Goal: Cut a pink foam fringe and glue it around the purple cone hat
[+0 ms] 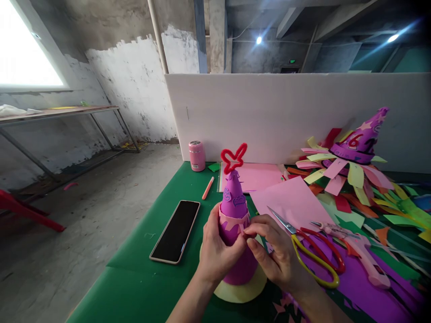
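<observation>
A purple paper cone tower (235, 204) stands upright on a round pale yellow base (237, 294) in front of me. A looped red pipe cleaner (234, 158) rises from its tip. Round its middle runs a jagged pink paper trim (230, 223). My left hand (215, 246) is wrapped around the tower's left side, with the thumb across the front. On the right, my right hand (276, 249) pinches at a hanging bit of the trim with thumb and forefinger. Those fingertips partly hide what they hold.
Left of the tower lie a phone (175, 231) and an orange pen (208, 188); a pink container (197, 156) stands behind. Rightward are open-bladed scissors (305, 244), a pink glue gun (365, 255), paper sheets (292, 199) and a decorated purple hat (360, 139). A white board (252, 116) bounds the back.
</observation>
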Tool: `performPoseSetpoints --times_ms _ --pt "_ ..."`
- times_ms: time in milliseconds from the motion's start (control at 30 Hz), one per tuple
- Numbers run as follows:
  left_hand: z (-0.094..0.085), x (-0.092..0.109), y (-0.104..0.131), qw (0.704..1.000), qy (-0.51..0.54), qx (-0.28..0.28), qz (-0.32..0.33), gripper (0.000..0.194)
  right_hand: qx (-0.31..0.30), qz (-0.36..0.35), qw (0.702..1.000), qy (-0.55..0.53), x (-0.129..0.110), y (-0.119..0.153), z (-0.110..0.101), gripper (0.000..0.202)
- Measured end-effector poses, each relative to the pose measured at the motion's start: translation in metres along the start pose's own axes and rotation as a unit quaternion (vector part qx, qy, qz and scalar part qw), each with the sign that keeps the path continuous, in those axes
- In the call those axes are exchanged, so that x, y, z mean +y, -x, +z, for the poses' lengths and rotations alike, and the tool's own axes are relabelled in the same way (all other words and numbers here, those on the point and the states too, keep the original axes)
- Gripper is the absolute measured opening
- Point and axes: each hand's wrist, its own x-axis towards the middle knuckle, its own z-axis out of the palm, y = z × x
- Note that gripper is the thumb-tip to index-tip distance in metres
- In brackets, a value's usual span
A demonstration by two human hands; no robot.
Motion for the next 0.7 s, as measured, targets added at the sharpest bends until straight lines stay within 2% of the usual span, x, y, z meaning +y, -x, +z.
performPoseSetpoints --times_ms 133,233,467,700 --pt "-0.003 -0.001 -0.004 0.999 0.016 -0.017 0.033 0.049 0.044 0.025 0.999 0.019 0.007 0.004 -0.001 0.013" --pt "-0.006 -0.002 -0.008 0.997 0.053 -0.04 0.03 0.049 0.071 0.015 0.996 0.047 0.013 0.002 0.002 0.011" --pt "-0.013 -0.004 -0.011 0.983 0.135 -0.121 0.015 0.047 0.061 -0.045 0.994 0.076 0.015 -0.008 0.0 0.021" --pt "-0.015 -0.002 -0.013 0.981 0.162 -0.106 -0.021 0.047 0.075 -0.123 0.964 0.224 0.005 -0.02 -0.004 0.017"
